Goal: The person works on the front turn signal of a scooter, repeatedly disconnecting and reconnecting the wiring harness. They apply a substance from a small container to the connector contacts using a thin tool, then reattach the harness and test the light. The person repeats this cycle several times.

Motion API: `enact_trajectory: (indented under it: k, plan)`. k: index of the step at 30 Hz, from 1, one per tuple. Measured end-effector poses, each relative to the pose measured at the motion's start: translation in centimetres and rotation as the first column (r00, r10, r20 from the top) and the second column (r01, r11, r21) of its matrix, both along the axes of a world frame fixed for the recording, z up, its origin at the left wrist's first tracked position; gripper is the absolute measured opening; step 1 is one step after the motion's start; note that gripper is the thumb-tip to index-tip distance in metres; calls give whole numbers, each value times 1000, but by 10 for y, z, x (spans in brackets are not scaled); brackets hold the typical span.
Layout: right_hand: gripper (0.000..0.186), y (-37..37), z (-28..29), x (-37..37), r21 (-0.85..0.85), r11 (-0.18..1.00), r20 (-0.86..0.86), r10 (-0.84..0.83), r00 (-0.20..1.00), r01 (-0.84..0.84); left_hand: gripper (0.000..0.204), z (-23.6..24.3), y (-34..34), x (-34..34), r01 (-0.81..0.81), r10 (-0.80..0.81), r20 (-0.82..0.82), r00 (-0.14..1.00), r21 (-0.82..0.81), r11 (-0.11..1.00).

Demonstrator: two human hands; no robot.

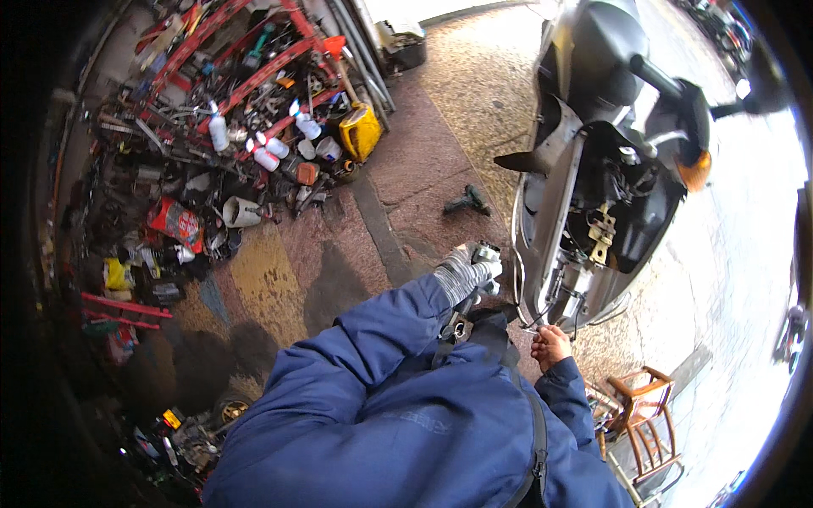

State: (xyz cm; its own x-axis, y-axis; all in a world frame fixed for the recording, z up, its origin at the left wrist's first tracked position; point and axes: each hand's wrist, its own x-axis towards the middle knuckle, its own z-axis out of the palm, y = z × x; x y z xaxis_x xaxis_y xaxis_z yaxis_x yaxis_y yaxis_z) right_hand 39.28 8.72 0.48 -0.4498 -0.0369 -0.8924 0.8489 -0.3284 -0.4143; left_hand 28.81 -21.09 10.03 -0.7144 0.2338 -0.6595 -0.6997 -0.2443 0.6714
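The person's left hand (464,273), in a grey knit glove, is closing around a small metal part (485,253) just beside the open front of the scooter (584,195); it is looking hard, stiff and rather light, best gripped around its body. Its long axis I cannot tell, as the part is too small. The bare right hand (550,345) is curling loosely near the lower edge of the scooter, pinching perhaps something thin, but this is not clear.

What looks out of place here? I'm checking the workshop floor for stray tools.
A dark green power tool lies alone on the paving, apart from the cluttered rack. The scooter has its front panel off, wiring exposed. The gloved left hand holds a small metal part.
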Motion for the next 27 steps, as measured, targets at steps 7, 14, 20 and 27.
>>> enact_trajectory:
  k: [7, 14, 20, 27]
  plan:
    - [5, -110, 1, -14, -25, 970, -61, 239, 969, -240, 29, -2, -117, 50, -177, 178, 73, 981, -15, 984]
    - [9, -149, 2, -48, -11, 871, -109, 486, 867, -490, 18, 9, -165, 105, -529, 527, 61, 848, 172, 831]
    - [11, -162, -11, -84, -22, 819, -199, 559, 805, -573, 19, 12, -175, 146, -646, 644, 97, 759, -1, 763]
    - [11, -179, -18, -89, 0, 776, -160, 623, 766, -631, 22, 15, -183, 157, -706, 703, 106, 703, -16, 708]
